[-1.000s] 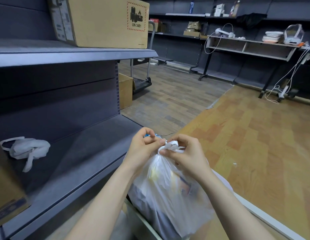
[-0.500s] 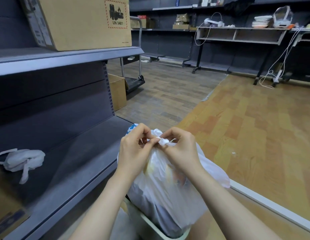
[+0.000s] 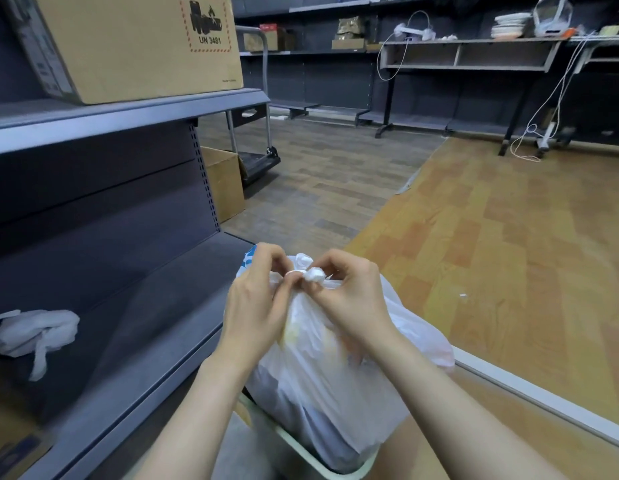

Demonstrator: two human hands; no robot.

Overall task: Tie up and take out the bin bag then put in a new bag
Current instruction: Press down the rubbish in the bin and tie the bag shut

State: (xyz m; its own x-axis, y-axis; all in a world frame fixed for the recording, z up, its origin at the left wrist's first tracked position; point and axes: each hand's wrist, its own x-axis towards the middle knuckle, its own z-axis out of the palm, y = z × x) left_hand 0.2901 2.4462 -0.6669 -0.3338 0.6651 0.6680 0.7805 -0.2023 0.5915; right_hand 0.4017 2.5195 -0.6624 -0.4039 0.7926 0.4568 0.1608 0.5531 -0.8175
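A full white translucent bin bag [image 3: 339,382] sits in a pale bin whose rim [image 3: 339,471] shows at the bottom. Its gathered top forms a small knot [image 3: 310,270] between my hands. My left hand [image 3: 258,303] pinches the bag's neck from the left. My right hand [image 3: 349,299] pinches the knot from the right. A crumpled white bag [image 3: 33,332] lies on the low grey shelf [image 3: 155,306] to the left.
A cardboard box [image 3: 128,43] marked UN 3481 stands on the upper shelf. A smaller box [image 3: 223,181] and a trolley [image 3: 258,157] stand on the floor behind the shelving. Wooden floor [image 3: 491,254] stretches to the right. Desks with cables line the far wall.
The view tilted slightly down and closer. My fingers have worked the bag's ends tighter into a knot; both hands stay at the bag's top.
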